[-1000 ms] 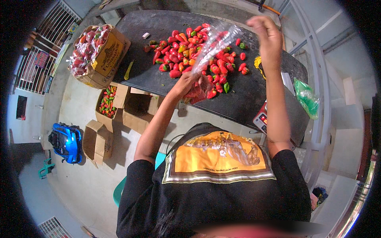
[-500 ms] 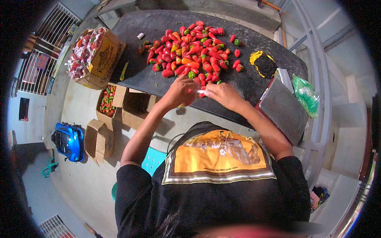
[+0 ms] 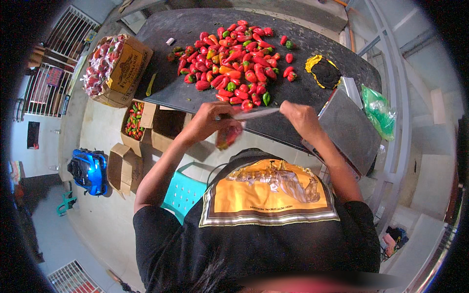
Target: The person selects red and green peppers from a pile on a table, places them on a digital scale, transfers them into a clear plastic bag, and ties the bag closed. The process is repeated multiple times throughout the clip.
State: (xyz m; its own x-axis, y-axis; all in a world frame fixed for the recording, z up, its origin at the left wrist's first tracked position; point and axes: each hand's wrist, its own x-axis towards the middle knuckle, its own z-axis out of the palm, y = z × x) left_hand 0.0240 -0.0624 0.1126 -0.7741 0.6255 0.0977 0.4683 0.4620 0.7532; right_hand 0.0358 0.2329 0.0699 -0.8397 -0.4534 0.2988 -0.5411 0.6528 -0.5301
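Held at the near edge of the dark table (image 3: 161,93), a clear plastic bag (image 3: 228,136) with red peppers in its bottom hangs below my left hand (image 3: 209,119), blurred by motion. My left fingers are closed around the bag's neck. My right hand (image 3: 300,118) pinches the far end of the plastic, which stretches as a taut strip between the two hands. Just beyond them lies a big heap of loose red peppers (image 3: 239,61), with some orange and green among them.
Bagged peppers fill a cardboard box (image 3: 129,73) at the left. Below it stand an open box of loose peppers (image 3: 134,122) and another box (image 3: 122,168). Right of the heap are a black-and-yellow cloth (image 3: 324,72), a dark flat panel (image 3: 344,132) and a green plastic bag (image 3: 378,112).
My hands have moved apart, the right one to the right, drawing the bag's plastic out into a long strip. The filled part now hangs lower, beneath my left hand.
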